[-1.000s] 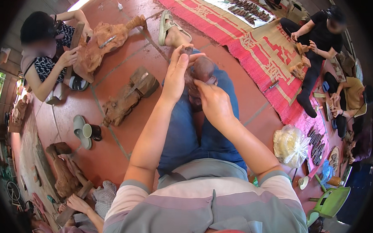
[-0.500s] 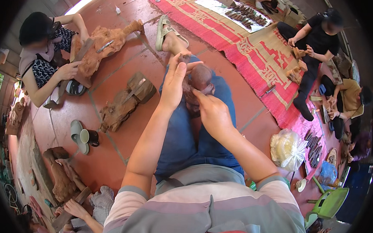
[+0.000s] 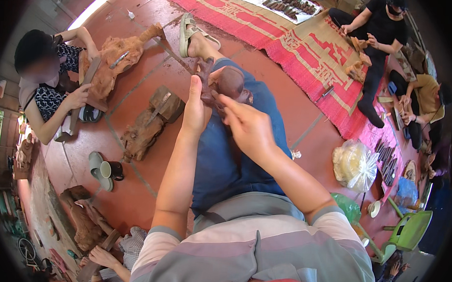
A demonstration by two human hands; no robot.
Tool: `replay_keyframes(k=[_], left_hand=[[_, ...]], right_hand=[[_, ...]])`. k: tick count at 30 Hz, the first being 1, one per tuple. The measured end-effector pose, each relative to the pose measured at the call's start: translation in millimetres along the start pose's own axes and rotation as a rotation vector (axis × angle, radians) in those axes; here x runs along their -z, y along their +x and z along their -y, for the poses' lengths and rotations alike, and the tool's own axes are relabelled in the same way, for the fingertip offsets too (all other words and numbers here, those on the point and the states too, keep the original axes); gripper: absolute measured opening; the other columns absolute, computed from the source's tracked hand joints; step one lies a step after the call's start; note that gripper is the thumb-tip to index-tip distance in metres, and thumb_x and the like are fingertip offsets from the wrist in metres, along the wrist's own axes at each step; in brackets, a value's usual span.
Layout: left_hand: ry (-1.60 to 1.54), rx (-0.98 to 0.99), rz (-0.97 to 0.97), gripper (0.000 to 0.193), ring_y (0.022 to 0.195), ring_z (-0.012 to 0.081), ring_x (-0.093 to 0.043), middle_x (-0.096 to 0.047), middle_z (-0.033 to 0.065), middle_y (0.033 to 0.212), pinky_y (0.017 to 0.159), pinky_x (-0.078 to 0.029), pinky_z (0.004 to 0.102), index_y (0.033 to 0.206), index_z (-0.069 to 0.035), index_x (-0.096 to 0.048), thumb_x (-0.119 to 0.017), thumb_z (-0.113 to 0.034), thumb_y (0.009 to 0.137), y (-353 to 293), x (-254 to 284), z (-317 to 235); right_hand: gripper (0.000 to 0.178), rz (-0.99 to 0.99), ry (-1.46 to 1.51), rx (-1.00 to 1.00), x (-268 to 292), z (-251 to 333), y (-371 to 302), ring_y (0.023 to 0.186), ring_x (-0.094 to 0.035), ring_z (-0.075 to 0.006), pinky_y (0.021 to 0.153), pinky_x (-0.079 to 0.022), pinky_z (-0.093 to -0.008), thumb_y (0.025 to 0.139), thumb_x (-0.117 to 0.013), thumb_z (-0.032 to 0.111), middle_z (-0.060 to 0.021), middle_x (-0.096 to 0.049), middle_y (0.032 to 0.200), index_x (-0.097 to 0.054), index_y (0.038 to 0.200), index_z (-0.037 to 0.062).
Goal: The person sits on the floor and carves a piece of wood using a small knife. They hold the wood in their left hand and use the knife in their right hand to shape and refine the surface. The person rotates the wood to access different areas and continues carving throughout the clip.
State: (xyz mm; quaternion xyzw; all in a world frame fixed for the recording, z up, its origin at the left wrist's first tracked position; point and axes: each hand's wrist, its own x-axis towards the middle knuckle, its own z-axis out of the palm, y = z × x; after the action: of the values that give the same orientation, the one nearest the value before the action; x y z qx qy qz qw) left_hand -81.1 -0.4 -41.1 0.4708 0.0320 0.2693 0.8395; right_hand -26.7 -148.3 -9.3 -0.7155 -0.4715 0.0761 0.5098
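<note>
Red floor tiles (image 3: 131, 200) spread below; the left hand (image 3: 196, 109), thumb upright, holds a dark carving (image 3: 230, 83), rounded end just beyond the curled right hand (image 3: 250, 126), whose grip is unclear.

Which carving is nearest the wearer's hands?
The dark brown carving with the smooth, rounded top: left hand and right hand are both at it. The blocky carving mid-floor and orange-brown carving by the upper-left co-worker lie apart.

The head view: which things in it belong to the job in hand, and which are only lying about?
In the job:
dark brown carving
left hand, against the carving
right hand, fingers at the carving

Apparently just lying about:
dark mug
grey slippers
clear plastic bag
</note>
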Motion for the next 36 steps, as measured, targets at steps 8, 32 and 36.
replay_keyframes(k=[8, 32, 36], left_hand=[[0.066, -0.086, -0.058, 0.064, 0.123, 0.0239, -0.045, -0.048, 0.0158, 0.131, 0.104, -0.035, 0.0386, 0.141, -0.001, -0.033, -0.029, -0.05, 0.1, 1.7, 0.7, 3.5], [0.085, -0.058, -0.176, 0.067, 0.118, 0.0255, -0.049, -0.05, 0.0169, 0.128, 0.102, -0.037, 0.0389, 0.138, -0.001, -0.037, -0.025, -0.054, 0.099, 6.0, -11.8, 2.9], [0.092, -0.076, -0.198, 0.066, 0.117, 0.0255, -0.05, -0.05, 0.017, 0.129, 0.101, -0.038, 0.0385, 0.138, -0.001, -0.037, -0.025, -0.052, 0.099, 1.0, -13.5, 4.5]], right_hand=[[0.037, 0.048, 0.093, -0.036, 8.4, -3.9, -30.3, 0.063, -0.061, -0.0177, 0.063, -0.051, -0.0289, 0.082, -0.055, -0.006, -0.0094, -0.06, 0.071, -0.064, 0.116, 0.0056], [0.029, -0.216, -0.007, 0.18, -13.5, -6.0, 4.0, 0.073, -0.062, -0.0325, 0.065, -0.05, -0.0417, 0.084, -0.054, 0.002, -0.0166, -0.063, 0.078, -0.059, 0.111, -0.0014], [0.03, -0.061, -0.17, 0.024, -29.1, -21.8, 2.8, 0.079, -0.064, -0.0334, 0.071, -0.051, -0.0402, 0.083, -0.057, 0.002, -0.0183, -0.066, 0.087, -0.062, 0.112, 0.0019]])
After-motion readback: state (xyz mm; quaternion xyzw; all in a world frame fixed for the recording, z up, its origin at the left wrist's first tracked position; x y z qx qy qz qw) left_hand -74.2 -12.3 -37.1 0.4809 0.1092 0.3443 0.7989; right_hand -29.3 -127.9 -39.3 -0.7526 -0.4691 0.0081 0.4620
